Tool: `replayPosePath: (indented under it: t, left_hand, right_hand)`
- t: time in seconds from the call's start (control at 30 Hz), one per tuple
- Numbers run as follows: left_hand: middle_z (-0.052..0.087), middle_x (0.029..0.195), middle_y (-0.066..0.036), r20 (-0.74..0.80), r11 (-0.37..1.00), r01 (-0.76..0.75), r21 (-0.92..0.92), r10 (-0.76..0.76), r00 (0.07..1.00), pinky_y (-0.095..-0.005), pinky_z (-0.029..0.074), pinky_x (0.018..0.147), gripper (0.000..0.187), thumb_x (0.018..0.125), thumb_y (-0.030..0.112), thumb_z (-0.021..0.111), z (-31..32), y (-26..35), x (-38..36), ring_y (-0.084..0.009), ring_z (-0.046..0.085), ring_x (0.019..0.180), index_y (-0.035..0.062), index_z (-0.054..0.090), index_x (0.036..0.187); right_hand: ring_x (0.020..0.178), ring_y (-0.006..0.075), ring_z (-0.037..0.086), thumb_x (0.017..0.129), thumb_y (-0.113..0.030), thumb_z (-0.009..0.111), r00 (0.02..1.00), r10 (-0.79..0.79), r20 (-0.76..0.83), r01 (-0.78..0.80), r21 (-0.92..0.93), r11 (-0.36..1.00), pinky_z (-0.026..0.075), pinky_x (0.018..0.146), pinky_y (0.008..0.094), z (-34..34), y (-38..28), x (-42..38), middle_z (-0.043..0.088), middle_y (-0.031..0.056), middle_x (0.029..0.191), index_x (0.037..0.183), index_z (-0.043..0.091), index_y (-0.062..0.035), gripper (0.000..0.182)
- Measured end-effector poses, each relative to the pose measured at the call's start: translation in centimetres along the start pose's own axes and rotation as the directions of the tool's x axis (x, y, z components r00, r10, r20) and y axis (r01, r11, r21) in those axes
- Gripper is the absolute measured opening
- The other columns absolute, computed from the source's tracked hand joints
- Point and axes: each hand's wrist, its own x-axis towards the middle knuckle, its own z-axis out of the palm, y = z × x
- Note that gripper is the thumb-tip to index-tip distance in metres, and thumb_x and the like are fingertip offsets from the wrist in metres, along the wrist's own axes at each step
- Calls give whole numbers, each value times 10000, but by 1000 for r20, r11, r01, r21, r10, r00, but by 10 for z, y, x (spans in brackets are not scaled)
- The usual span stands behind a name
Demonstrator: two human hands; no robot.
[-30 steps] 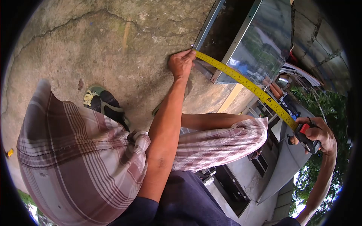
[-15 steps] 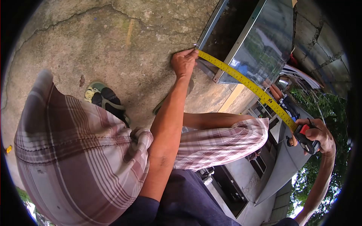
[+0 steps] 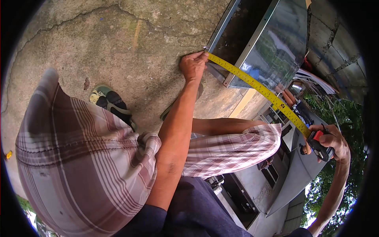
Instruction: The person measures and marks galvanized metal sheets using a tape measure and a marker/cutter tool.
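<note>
My left hand [image 3: 193, 66] pinches the end of a yellow tape measure blade [image 3: 256, 85] at the lower corner of a shiny sheet-metal box [image 3: 272, 47]. From there the blade runs across the box's open, framed end and beyond it. At the right, my right hand [image 3: 336, 143] is closed around the black and red tape measure case [image 3: 320, 145], with the thumb by the red part. The blade is stretched out between both hands, slightly curved. Fine markings on it are too small to read surely.
Cracked concrete ground [image 3: 90, 43] lies at the left, with a shoe [image 3: 112, 103] on it. Plaid shorts [image 3: 90, 158] cover my bent legs. A block wall [image 3: 335, 51] stands at the upper right, above trees [image 3: 343, 114]. A grey sheet [image 3: 296, 173] is beyond my knee.
The view has shifted very slightly. Both hands and the stretched tape stay almost in the same place.
</note>
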Motion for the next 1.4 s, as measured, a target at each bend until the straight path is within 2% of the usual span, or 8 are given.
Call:
replayPosePath:
  t: [0.23,0.33,0.53,0.77,0.87,1.03,1.23,1.4]
  left_hand:
    - [748,819,-101,-31,1000,12,12,-11,999,-249,523,539,255,896,159,756,2,4,-2,-116,644,594,-13,749,1083]
    - [747,810,-97,-61,989,-111,102,118,991,-249,518,534,257,899,159,753,6,-16,6,-110,633,580,-13,747,1090]
    - [741,788,-100,-63,951,-185,246,206,977,-259,508,533,252,916,171,730,7,-25,11,-108,617,567,-2,747,1098]
    - [735,790,-95,-39,974,-132,184,141,989,-266,510,535,255,925,160,712,6,-13,5,-113,622,576,-8,739,1115]
    - [733,797,-91,-51,978,-122,170,132,990,-264,514,537,253,929,150,705,6,-18,7,-113,622,583,-14,735,1119]
    - [732,808,-88,-49,978,-151,143,159,986,-265,521,533,246,935,141,696,7,-28,13,-110,621,592,-18,732,1119]
    - [733,804,-94,-29,956,-183,230,194,980,-266,522,534,240,934,146,699,5,-27,15,-112,621,587,-11,737,1112]
    - [734,798,-96,-38,960,-171,224,184,982,-265,519,529,253,930,157,707,5,-23,13,-113,621,582,-14,736,1114]
  right_hand:
    - [531,219,667,596,-327,678,1000,4,8,-4,-8,1000,588,447,290,2,-6,0,646,175,840,1208,642,81,737]
    - [528,224,670,598,-336,684,1000,0,-6,0,-20,1000,587,446,286,2,-5,1,645,181,832,1202,646,83,736]
    - [530,224,672,595,-346,692,1000,-1,-23,1,-13,1000,585,444,280,4,-6,1,647,189,837,1179,658,89,729]
    - [537,216,675,627,-313,685,998,-17,64,18,-14,1000,582,446,279,0,-7,6,657,184,840,1170,665,87,675]
    - [537,215,675,643,-304,682,1000,-6,-3,6,22,1000,582,452,279,5,-6,1,661,185,841,1169,664,91,658]
    - [524,215,671,641,-313,682,999,-22,43,21,19,1000,582,455,280,3,-6,4,664,175,825,1175,655,103,677]
    - [497,204,661,649,-326,673,998,-10,62,11,-9,1000,577,452,271,4,-10,6,658,152,761,1179,638,122,695]
    - [500,198,661,644,-339,674,994,-16,107,19,-26,999,573,446,260,4,-14,8,660,152,766,1179,641,117,704]
